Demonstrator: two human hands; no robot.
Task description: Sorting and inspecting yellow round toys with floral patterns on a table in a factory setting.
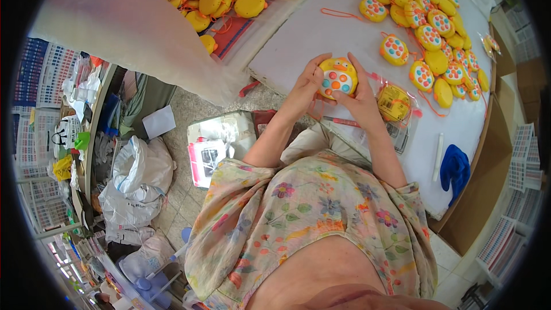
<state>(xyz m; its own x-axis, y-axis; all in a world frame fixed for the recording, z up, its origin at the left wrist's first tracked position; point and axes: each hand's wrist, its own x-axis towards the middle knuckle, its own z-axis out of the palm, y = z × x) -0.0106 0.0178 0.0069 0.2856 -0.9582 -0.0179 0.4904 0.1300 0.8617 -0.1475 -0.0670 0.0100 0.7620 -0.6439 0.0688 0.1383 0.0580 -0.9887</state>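
Observation:
Between my two hands, over the near edge of the white table (298, 34), is a yellow duck-shaped toy (337, 78) with orange, blue and red round buttons on its front. My left hand (307, 86) grips its left side, and my right hand (363, 96) closes on its right side with the thumb at the lower front. Just right of my right hand, a clear bag (414, 113) lies on the table with a yellow toy (394, 103) inside, back side up. A red pen-like stick (346, 121) lies partly behind my right wrist.
Similar toys with orange cords form a pile (439, 23) at the table's far right. More fill a clear plastic sheet or bag (252, 34) at the far left. A white stick (438, 157) and blue cloth (455, 171) lie near the right edge. White sacks (140, 169) stand left.

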